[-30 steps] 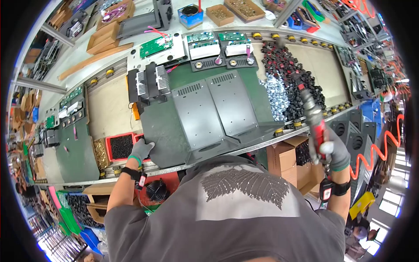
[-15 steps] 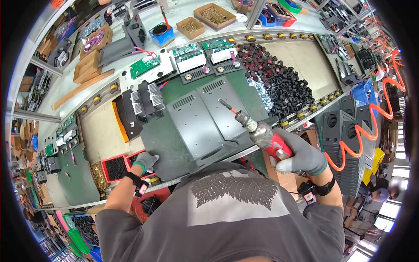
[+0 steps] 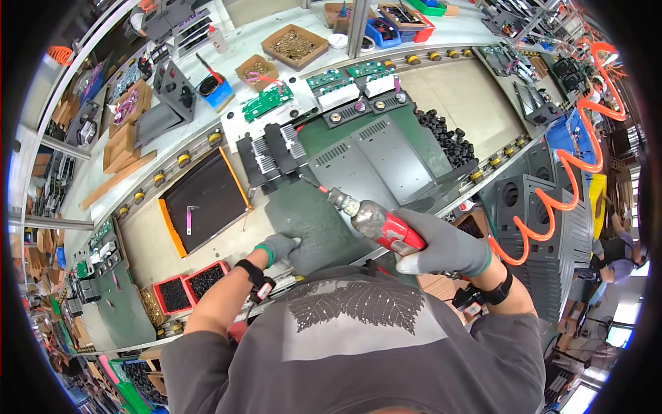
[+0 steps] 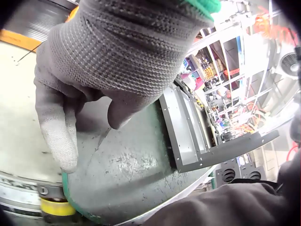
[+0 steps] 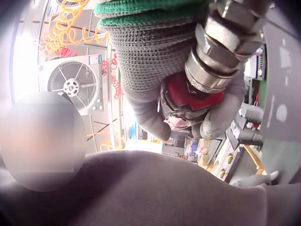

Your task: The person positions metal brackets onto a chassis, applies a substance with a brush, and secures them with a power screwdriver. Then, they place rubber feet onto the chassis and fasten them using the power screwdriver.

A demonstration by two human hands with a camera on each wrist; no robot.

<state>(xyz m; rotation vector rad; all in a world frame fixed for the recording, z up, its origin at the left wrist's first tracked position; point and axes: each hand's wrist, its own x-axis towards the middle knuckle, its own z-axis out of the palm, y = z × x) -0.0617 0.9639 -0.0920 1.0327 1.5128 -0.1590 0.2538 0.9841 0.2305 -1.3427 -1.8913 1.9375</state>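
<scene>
In the head view, my gloved left hand (image 3: 279,247) lies at the left edge of the green work board (image 3: 317,228). The left wrist view shows its fingers (image 4: 59,136) pointing down along that edge, thumb over the board's surface. My right hand (image 3: 448,245) grips a red and grey air screwdriver (image 3: 376,221), its bit slanting left over the board. Metal hose fittings (image 5: 216,61) show at the tool's end in the right wrist view. Two grey metal panels (image 3: 396,162) lie side by side on the board, partly behind the tool. Finned heat sinks (image 3: 272,155) stand beside them.
Red trays of black parts (image 3: 172,295) sit left of the board. A dark orange-edged tray (image 3: 207,200) lies behind them. Black parts (image 3: 448,141) are piled at the right. Grey housings (image 3: 531,228) and a coiled orange hose (image 3: 576,165) occupy the right side.
The green board, with panels and heat sinks, has slid right along with my left hand, away from the red trays, exposing the dark tray. My right hand has brought the screwdriver in leftward over it.
</scene>
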